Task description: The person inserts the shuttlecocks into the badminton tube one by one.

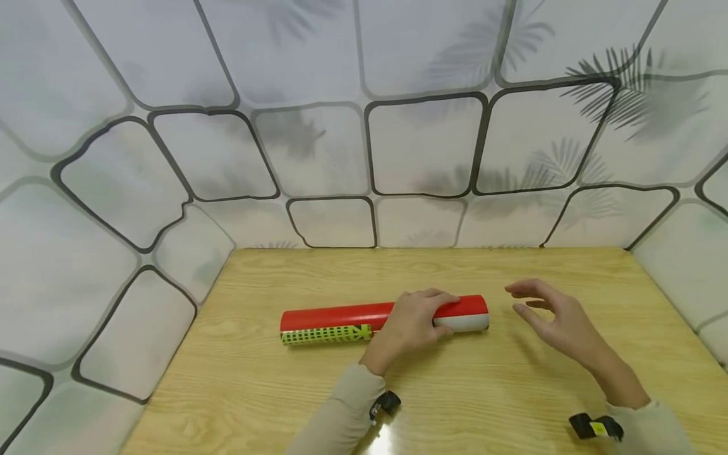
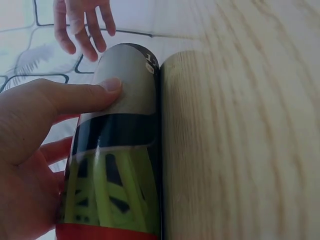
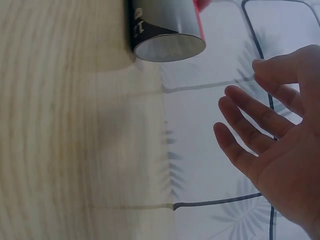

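A long shuttlecock tube (image 1: 335,316), red on top with a lime-green mesh print and a silver-grey right end, lies sideways on the wooden table. My left hand (image 1: 412,319) grips it right of its middle; in the left wrist view the thumb (image 2: 95,95) presses on the grey band and the fingers reach round the far side. To the right of the tube, my right hand (image 1: 560,322) hovers with fingers spread and slightly bent, touching nothing. In the right wrist view, the tube's pale round end (image 3: 170,48) faces that hand.
The light wooden tabletop (image 1: 256,404) runs back to a pale curtain-like wall (image 1: 423,145) with dark outlines and leaf prints, which also closes in the left and right sides. A small black device (image 1: 387,403) is strapped to the left sleeve, another (image 1: 594,427) to the right.
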